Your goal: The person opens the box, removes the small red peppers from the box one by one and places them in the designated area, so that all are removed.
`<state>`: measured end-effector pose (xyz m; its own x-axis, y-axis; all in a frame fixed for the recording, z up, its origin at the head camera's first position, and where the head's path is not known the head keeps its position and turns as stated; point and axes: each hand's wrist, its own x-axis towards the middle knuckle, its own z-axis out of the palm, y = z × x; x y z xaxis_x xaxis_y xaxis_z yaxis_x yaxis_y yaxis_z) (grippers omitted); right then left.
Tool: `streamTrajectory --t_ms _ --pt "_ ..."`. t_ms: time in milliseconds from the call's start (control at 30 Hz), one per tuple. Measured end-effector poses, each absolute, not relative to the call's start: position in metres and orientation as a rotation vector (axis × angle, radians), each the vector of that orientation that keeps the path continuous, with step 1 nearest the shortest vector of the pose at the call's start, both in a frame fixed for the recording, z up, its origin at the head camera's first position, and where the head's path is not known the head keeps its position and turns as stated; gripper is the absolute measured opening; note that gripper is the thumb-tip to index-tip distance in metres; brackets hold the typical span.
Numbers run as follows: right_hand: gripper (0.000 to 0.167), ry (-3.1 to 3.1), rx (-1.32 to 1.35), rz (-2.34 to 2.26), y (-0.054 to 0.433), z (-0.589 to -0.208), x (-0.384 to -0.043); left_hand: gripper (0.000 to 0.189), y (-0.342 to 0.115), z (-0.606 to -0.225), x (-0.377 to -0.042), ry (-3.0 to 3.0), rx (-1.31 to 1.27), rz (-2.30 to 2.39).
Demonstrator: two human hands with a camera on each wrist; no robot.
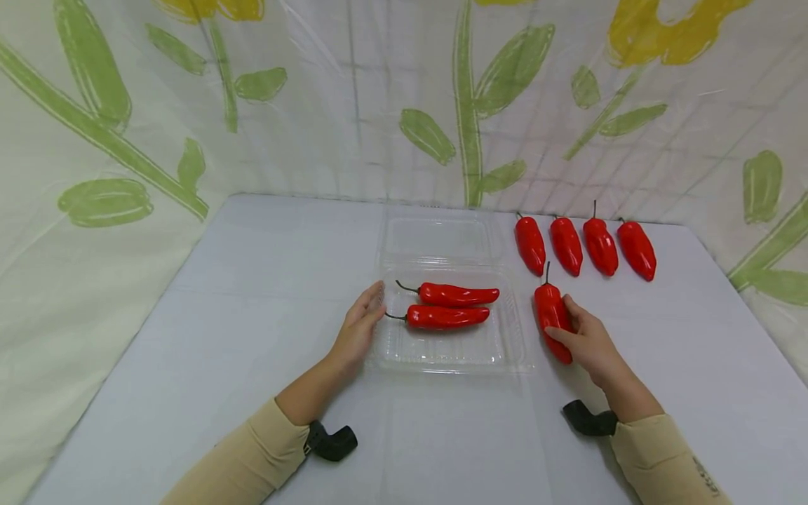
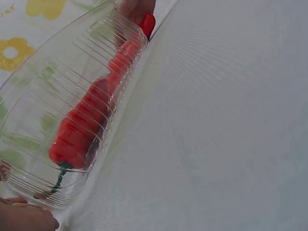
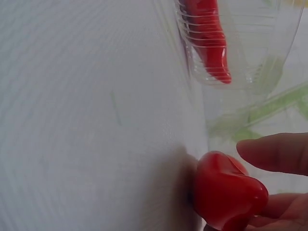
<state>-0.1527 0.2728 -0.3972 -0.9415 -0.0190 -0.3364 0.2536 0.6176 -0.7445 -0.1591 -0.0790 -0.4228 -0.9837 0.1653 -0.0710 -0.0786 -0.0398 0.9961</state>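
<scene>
Two long, thin, shiny red peppers [image 1: 447,318] lie side by side in one see-through plastic box [image 1: 435,358] with its one lid [image 1: 438,240] open at the back, four fat, shiny red peppers [image 1: 566,245] lie in a row at the back right of the white counter [image 1: 252,280], and one more fat red pepper [image 1: 546,306] makes seven. That one is between the thumb and fingers of the right hand [image 1: 592,345], which pinches it just right of the box. The left hand [image 1: 353,335] touches the box's left side with its fingers nearly straight.
</scene>
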Motion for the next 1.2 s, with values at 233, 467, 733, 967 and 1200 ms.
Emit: streamTrajectory --t_ms 233,467,733,967,1200 --pt "0.081 2.537 0.205 -1.305 0.2733 -0.3955 -0.1530 0.051 -0.0786 -0.4222 -0.1590 2.044 0.103 2.157" --pt "0.076 2.497 0.210 -1.345 0.2736 -0.3966 -0.1533 0.051 -0.0792 -0.4220 -0.1586 2.040 0.114 2.157" --pt "0.074 2.460 0.163 -1.336 0.2744 -0.3986 -0.1528 0.052 -0.0793 -0.4224 -0.1588 2.048 0.111 2.137" --pt "0.075 2.439 0.121 -1.350 0.2730 -0.3970 -0.1512 0.051 -0.0792 -0.4232 -0.1585 2.045 0.106 2.141" --pt "0.079 2.438 0.075 -1.336 0.2724 -0.3981 -0.1512 0.052 -0.0792 -0.4238 -0.1586 2.045 0.108 2.145"
